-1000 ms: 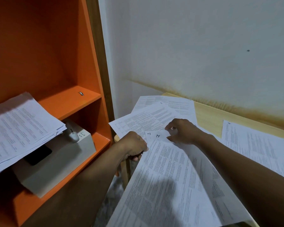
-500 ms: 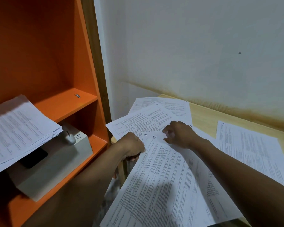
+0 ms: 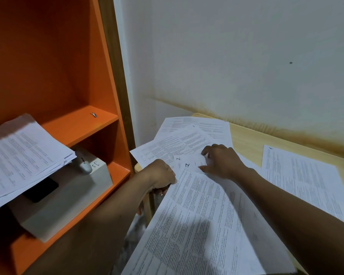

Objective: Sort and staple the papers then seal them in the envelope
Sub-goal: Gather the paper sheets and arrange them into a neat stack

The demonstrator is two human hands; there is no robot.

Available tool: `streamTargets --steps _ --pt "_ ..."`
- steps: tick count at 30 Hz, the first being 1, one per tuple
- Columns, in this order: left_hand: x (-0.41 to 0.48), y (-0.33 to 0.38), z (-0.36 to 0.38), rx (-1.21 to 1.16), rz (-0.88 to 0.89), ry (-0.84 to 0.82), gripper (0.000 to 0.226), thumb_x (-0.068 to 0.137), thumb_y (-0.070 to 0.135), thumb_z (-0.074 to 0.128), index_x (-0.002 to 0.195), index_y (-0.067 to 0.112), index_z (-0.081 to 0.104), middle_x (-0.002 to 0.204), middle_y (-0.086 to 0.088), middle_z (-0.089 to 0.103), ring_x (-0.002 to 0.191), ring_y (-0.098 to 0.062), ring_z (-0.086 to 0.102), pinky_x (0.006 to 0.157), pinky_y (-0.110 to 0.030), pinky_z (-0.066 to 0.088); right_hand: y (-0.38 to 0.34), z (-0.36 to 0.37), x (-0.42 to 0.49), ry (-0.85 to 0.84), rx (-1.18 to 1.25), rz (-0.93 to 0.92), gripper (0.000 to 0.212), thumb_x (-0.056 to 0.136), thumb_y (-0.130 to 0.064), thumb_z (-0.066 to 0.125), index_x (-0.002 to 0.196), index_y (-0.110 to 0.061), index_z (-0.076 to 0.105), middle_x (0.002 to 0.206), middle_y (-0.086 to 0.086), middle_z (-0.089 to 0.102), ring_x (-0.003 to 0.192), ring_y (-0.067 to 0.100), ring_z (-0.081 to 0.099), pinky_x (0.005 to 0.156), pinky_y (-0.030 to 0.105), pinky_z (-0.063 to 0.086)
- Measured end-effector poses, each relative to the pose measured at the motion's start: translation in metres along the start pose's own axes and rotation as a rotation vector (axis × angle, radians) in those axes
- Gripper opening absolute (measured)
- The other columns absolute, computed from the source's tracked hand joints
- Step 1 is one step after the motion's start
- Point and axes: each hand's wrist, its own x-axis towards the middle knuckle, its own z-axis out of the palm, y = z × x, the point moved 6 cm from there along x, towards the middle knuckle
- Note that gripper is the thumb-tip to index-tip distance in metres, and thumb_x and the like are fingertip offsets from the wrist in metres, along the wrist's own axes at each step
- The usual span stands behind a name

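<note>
Printed sheets marked "2" (image 3: 197, 225) lie in a loose pile across the near left of the wooden table (image 3: 246, 139), hanging over its edge. My left hand (image 3: 161, 175) grips the pile's left edge, fingers curled under it. My right hand (image 3: 220, 161) has its curled fingers on the top corner of the sheets, beside the handwritten numbers. More printed pages (image 3: 187, 139) fan out beyond both hands. A separate sheet marked "4" (image 3: 306, 179) lies to the right. No envelope is in view.
An orange shelf unit (image 3: 68, 124) stands at the left, holding another stack of papers (image 3: 22, 155), a grey box (image 3: 68, 195), a silver stapler-like tool (image 3: 83, 163) and a black phone (image 3: 42, 189). A white wall backs the table.
My right hand's fingers have shifted slightly on the top corner of the sheets. My left hand keeps its hold on the pile's edge.
</note>
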Motion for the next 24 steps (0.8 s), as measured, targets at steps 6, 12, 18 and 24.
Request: streamTargets --steps 6,12,18,24 --pt "-0.001 0.003 -0.001 -0.057 0.034 0.021 0.02 0.095 0.011 0.07 0.077 0.01 0.061 0.076 -0.008 0.068 0.064 -0.021 0.063 0.058 -0.03 0.05 0.004 -0.016 0.013 -0.092 0.116 0.058 0.025 0.081 -0.047 0.074 0.101 -0.033 0.069 0.1 -0.01 0.069 0.103 0.02 0.059 0.092 0.04 0.04" --pt "0.0 0.019 -0.011 -0.211 0.137 0.224 0.011 0.096 0.02 0.07 0.087 0.013 0.068 0.087 -0.004 0.07 0.076 -0.02 0.064 0.062 -0.027 0.049 0.015 -0.038 0.017 -0.091 0.623 0.089 0.011 0.09 -0.02 0.068 0.082 -0.013 0.068 0.075 0.0 0.069 0.067 0.013 0.058 0.07 0.03 0.049" --pt "0.011 0.029 -0.003 -0.369 0.163 0.381 0.009 0.094 0.028 0.071 0.091 0.019 0.069 0.101 0.006 0.068 0.094 -0.015 0.063 0.075 -0.029 0.048 0.036 -0.057 -0.002 -0.003 0.893 0.148 0.012 0.095 -0.015 0.066 0.086 -0.008 0.065 0.058 -0.003 0.054 0.05 0.008 0.047 0.052 0.018 0.041" --pt "0.011 0.045 0.001 -0.34 0.209 0.464 0.008 0.092 0.022 0.074 0.086 0.018 0.07 0.084 0.004 0.07 0.077 -0.007 0.061 0.064 -0.02 0.044 0.044 -0.057 -0.009 0.009 0.868 0.155 0.024 0.089 -0.031 0.075 0.087 -0.008 0.069 0.066 -0.004 0.057 0.056 0.006 0.046 0.055 0.015 0.038"
